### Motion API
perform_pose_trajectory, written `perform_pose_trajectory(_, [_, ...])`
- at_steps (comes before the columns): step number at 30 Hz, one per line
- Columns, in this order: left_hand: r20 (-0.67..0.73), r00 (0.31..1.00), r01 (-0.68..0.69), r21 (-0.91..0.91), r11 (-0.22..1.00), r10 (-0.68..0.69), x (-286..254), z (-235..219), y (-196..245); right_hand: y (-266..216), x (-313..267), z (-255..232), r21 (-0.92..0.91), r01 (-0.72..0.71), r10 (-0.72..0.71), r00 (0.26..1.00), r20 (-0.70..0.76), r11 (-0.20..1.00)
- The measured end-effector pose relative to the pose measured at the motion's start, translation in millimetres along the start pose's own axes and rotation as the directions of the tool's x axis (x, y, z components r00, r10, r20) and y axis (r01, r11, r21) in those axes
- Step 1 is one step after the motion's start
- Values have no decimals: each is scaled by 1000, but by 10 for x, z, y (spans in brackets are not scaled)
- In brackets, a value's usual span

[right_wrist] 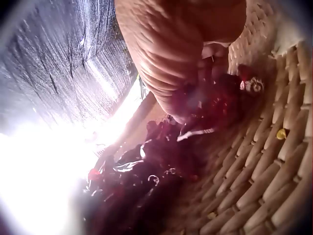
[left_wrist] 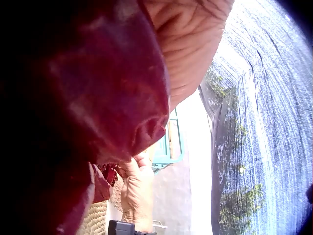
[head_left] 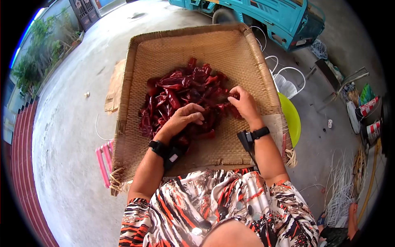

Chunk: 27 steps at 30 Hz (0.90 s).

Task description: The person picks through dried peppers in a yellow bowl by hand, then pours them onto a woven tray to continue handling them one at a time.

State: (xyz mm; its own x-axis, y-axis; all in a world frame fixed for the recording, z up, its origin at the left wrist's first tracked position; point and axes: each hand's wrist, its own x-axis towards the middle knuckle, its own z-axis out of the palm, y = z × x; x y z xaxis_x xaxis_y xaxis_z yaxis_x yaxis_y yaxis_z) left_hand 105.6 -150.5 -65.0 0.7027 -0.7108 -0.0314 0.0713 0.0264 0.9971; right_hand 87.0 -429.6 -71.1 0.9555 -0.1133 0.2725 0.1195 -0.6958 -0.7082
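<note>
Many glossy dark red dried peppers (head_left: pixel 173 96) are heaped in a woven tray (head_left: pixel 236 45). Over the heap's near right side, my left hand (head_left: pixel 181 121) has its fingers loosely bent, with no pepper visible between them; its underside is hidden. A large red pepper (left_wrist: pixel 112 83) lies close beside that palm in the left wrist view. At the heap's right edge my right hand (head_left: pixel 247 108) pinches a red pepper (head_left: pixel 233 110). The right wrist view shows red pepper skin (right_wrist: pixel 210 100) under the curled fingers of my right hand (right_wrist: pixel 171 44), just above the weave.
A yellow-green basin (head_left: pixel 291 119) stands beside the tray's right side, with white buckets (head_left: pixel 286 85) beyond it. Pink slats (head_left: pixel 105 162) show at the lower left. Behind is a turquoise cargo vehicle (head_left: pixel 271 18). Another person's arm (head_left: pixel 353 218) appears at the lower right.
</note>
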Motion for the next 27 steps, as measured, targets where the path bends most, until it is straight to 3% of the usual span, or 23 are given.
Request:
perform_pose_trajectory(2, [4,1000,2,0,1000,-2,-11,10,7,-3,-44,8,270,10,-6,1000,-19,963])
perform_pose_trajectory(5, [11,1000,7,22,1000,-7,-10,12,33,-129,-83,-30,555,-78,-7,989,150,828])
perform_pose_trajectory(8, [1,1000,14,35,999,-14,-10,29,57,-395,-143,-11,708,-159,-97,946,308,688])
perform_pose_trajectory(9, [-2,1000,11,13,1000,-11,-17,43,77,-422,-161,10,667,-228,-67,921,385,709])
perform_pose_trajectory(12, [-1,1000,-15,-4,1000,15,-38,74,117,-575,-230,117,678,-230,-130,891,435,698])
perform_pose_trajectory(13, [15,1000,-11,14,1000,11,-25,44,90,-603,-248,152,644,-148,-155,908,390,750])
perform_pose_trajectory(16, [47,999,-19,46,999,17,-21,20,60,-605,-259,229,608,-120,-195,884,425,784])
perform_pose_trajectory(22, [62,997,-38,-73,997,42,-2,-13,-13,-678,-274,125,690,-322,-130,847,516,648])
perform_pose_trajectory(27, [34,998,-43,-144,989,48,-16,21,27,-552,-239,158,702,-312,-137,853,504,640])
